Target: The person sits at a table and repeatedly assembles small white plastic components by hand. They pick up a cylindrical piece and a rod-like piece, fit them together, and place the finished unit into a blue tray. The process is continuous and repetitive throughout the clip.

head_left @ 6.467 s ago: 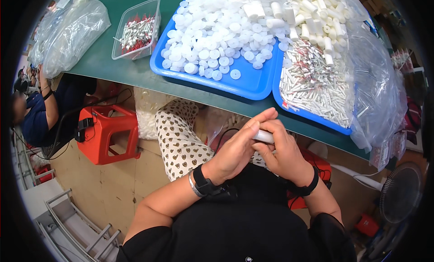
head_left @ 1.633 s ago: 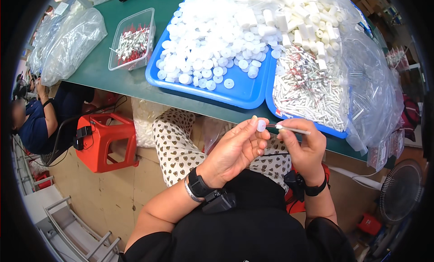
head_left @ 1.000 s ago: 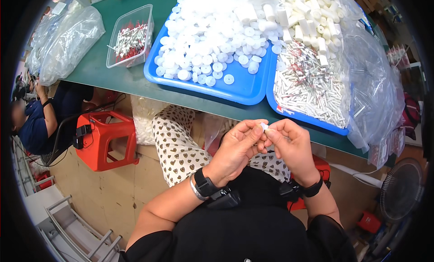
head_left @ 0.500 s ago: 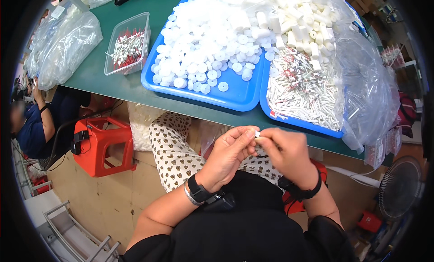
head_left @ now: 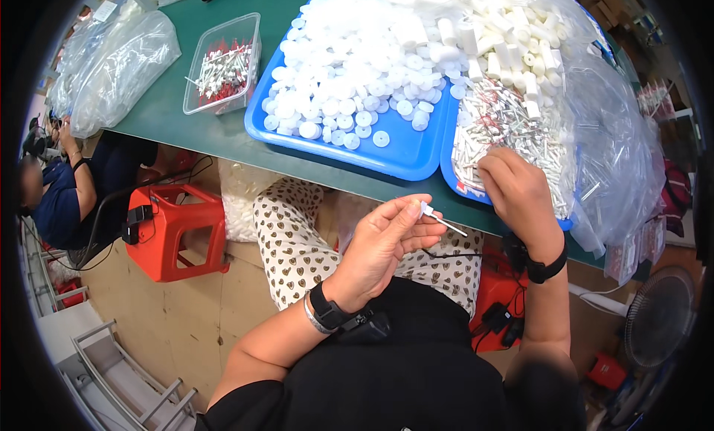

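Head view: hands apart. Left hand point(head_left: 375, 252) pinches a small white-capped piece point(head_left: 428, 211) between thumb and fingers, in front of the table edge point(head_left: 349, 177); its thin rod slants away rightward and toward the body. Right hand point(head_left: 526, 200) lies farther right and forward, fingertips over thin white sticks point(head_left: 474, 142) in the right-hand blue tray point(head_left: 448, 163), nearer them than the left. Fingertips obscured; can't tell whether they grip one.

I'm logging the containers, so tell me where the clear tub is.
In the head view, the clear tub sits at upper left on the green table, between the plastic bag and the blue tray of white discs.
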A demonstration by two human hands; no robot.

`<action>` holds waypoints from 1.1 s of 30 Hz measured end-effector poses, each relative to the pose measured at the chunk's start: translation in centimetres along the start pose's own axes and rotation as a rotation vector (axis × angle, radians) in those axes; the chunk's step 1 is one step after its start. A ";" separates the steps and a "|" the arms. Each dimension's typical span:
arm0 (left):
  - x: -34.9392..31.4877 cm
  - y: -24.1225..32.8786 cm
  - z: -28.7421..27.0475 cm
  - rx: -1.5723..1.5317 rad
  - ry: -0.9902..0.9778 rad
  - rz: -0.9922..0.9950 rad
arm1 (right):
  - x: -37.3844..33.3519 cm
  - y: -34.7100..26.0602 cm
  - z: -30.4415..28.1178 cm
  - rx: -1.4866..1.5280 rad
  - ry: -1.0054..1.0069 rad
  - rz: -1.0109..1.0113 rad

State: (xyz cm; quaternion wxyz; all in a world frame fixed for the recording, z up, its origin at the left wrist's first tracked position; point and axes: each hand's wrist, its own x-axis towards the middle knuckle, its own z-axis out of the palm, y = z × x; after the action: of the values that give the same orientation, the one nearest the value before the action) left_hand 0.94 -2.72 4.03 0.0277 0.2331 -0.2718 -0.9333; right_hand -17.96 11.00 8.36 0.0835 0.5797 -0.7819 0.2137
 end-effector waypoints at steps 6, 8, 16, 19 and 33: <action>0.1 1.7 0.8 -0.017 -0.019 0.138 | -1.9 -2.7 -0.5 0.373 0.033 0.071; 0.2 2.3 1.5 -0.042 -0.007 0.181 | -2.0 -3.4 -0.5 0.394 0.046 0.058; 0.4 2.2 1.9 -0.007 -0.013 0.202 | -2.1 -4.2 -0.9 0.388 0.056 0.090; 0.4 1.8 1.7 0.061 -0.021 0.230 | -2.1 -4.2 -0.8 0.383 0.069 0.069; 0.0 0.5 2.1 0.316 -0.053 0.113 | -1.0 -5.0 -1.6 0.701 -0.226 0.493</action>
State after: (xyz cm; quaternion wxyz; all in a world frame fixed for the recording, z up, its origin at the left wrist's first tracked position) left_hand -0.09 -2.15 5.85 0.0357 0.1940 -0.4284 -0.8818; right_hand -13.17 11.36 10.61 -0.2579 0.3888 -0.7812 0.4148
